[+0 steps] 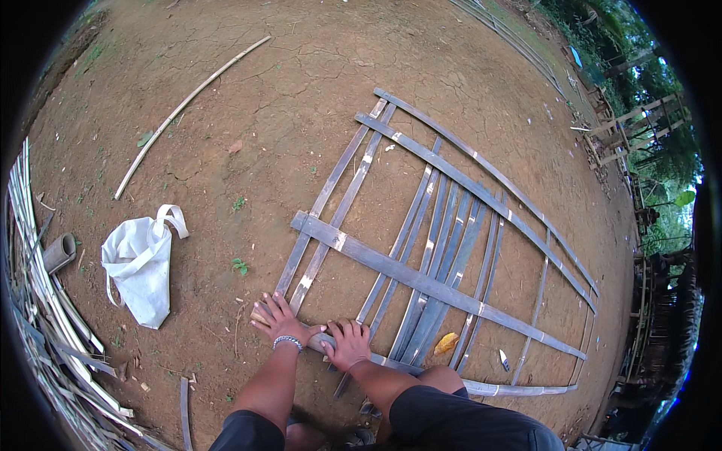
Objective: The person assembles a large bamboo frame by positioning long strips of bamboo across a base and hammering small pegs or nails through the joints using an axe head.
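A lattice frame of weathered bamboo slats point(410, 278) lies flat on the ground before me, long slats crossing shorter ones. My left hand point(278, 322), with a chain bracelet at its wrist, rests on the left end of the near long slat point(515, 390), fingers spread. Just to its right, my right hand point(348, 344) bends its fingers over the same slat, thumb on the near side. The two thumbs almost meet. Several upright slats point(444, 263) sit close together in the middle of the frame. My right arm and leg hide part of the near slat.
A knife point(504, 361) and a yellow leaf point(446, 343) lie within the frame on bare soil. To the left are a white bag point(143, 267), a bamboo tube point(60, 253) and a heap of split strips point(56, 361). A long pole point(188, 101) lies farther off.
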`<state>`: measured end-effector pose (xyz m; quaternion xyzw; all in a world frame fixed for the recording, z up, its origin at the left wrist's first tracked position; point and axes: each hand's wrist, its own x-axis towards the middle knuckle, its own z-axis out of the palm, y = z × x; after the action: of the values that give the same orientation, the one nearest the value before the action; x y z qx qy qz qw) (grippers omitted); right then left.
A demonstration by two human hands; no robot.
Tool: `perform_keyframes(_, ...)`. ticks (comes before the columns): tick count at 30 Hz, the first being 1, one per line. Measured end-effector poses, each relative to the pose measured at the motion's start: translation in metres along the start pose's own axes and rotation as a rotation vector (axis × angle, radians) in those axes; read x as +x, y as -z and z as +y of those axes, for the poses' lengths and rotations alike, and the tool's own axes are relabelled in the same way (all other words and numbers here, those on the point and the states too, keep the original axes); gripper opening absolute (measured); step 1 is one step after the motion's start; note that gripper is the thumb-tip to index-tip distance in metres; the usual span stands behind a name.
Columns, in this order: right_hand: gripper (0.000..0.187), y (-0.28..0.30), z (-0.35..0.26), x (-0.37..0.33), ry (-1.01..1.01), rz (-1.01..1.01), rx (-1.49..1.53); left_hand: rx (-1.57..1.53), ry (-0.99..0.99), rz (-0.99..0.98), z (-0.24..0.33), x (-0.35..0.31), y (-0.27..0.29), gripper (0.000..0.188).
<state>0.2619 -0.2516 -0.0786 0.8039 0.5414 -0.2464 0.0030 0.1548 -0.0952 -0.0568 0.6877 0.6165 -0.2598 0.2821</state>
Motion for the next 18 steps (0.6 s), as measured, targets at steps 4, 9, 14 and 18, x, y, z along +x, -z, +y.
perform_keyframes(4,0.065,-0.001,0.004,0.0,0.01,0.019,-0.009,0.049,0.008,-0.066,0.002,0.006,0.0,0.172)
perform_keyframes(9,0.065,-0.011,0.006,0.0,0.043,0.144,-0.039,0.091,0.042,-0.199,0.007,0.011,0.016,0.175)
perform_keyframes(14,0.066,-0.014,0.004,0.01,0.07,0.16,-0.004,0.056,0.035,-0.162,0.001,0.014,0.012,0.171)
perform_keyframes(18,0.067,-0.018,0.01,0.003,0.061,0.187,0.019,0.055,0.02,-0.175,0.005,0.012,0.018,0.167)
